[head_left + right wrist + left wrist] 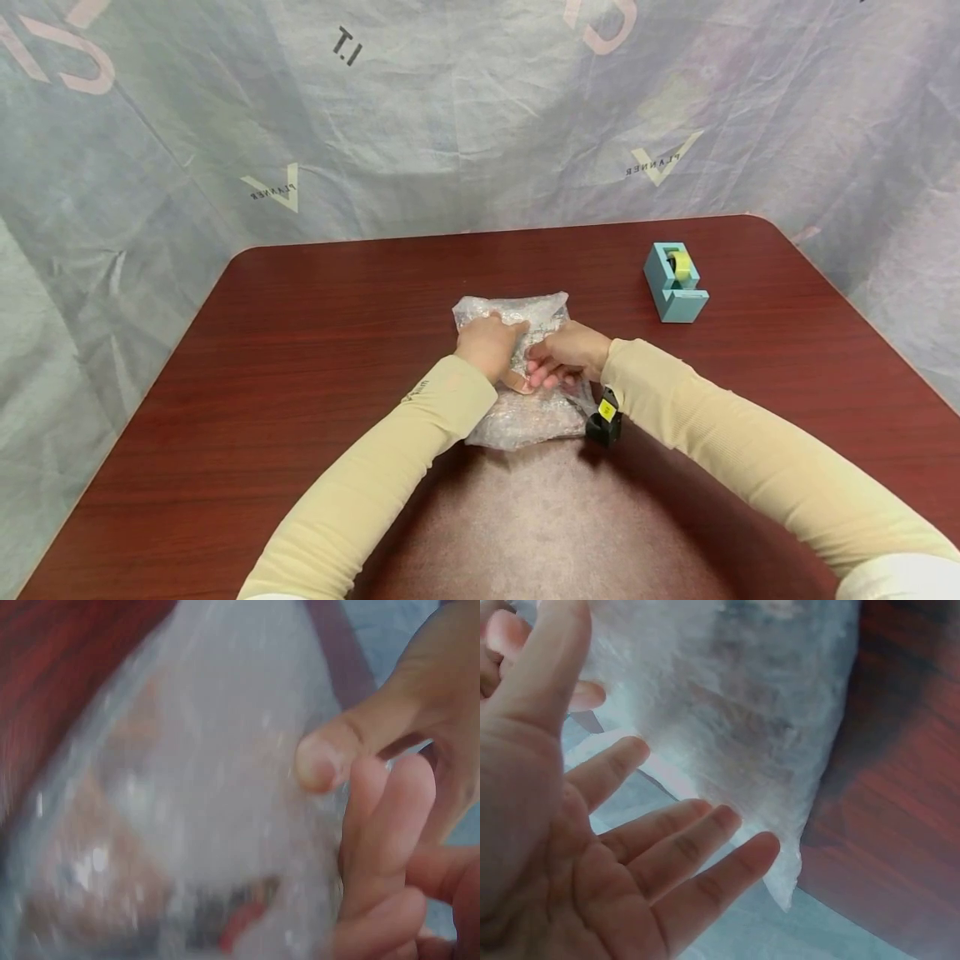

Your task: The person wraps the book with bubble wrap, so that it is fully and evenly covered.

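Observation:
A bubble-wrap package (pixel 517 421) lies near the front of the table; brown, dark and red patches show blurred through it in the right wrist view. My left hand (pixel 487 343) rests on its left part, thumb toward the right hand. In the left wrist view the left fingers (pixel 697 847) reach fairly straight along the wrap. Over the package's right part is my right hand (pixel 566 354), fingers bent, fingertips close to the left thumb. Whether those fingers pinch the wrap, I cannot tell.
A light blue tape dispenser (pixel 678 292) with a yellow roll stands at the back right of the dark red table (pixel 330 308). Below my right wrist is a black device (pixel 602 423) with a yellow label. A printed grey curtain (pixel 450 125) hangs behind the table.

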`<state>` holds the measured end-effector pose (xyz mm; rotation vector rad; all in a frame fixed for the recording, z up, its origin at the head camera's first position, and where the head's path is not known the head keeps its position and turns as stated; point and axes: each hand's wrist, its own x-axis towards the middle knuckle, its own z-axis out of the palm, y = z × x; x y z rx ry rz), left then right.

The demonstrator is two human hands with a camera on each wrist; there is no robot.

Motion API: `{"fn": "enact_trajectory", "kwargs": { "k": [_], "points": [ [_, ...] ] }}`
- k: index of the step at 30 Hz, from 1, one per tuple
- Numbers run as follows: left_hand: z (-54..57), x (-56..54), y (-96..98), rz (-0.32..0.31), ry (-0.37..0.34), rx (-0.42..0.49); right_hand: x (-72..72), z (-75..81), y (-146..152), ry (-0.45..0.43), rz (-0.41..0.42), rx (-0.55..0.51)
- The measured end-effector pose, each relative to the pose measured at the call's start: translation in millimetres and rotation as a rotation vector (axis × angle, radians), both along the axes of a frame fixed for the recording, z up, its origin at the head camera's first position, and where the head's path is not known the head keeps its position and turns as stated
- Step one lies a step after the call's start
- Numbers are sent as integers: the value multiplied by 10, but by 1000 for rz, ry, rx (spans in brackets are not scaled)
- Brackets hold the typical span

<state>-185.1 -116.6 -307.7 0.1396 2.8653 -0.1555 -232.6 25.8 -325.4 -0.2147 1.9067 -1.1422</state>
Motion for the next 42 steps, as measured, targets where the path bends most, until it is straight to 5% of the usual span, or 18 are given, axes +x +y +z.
{"fn": "enact_trajectory", "kwargs": {
  "k": [14, 19, 23, 28, 42],
  "points": [
    [0, 37, 9, -33, 30, -47, -85, 34, 59, 140, 217, 206],
    [2, 47, 20, -43, 40, -44, -102, 68, 133, 156, 315, 203],
    [-3, 45, 18, -32, 25, -44, -193, 118, 186, 163, 294, 170],
    [-20, 29, 0, -24, 17, -44, -324, 188, 178, 327, 206, 227],
    [-15, 62, -20, -54, 19, -54, -408, 38, -19, 616, 258, 424]
  ]
}}
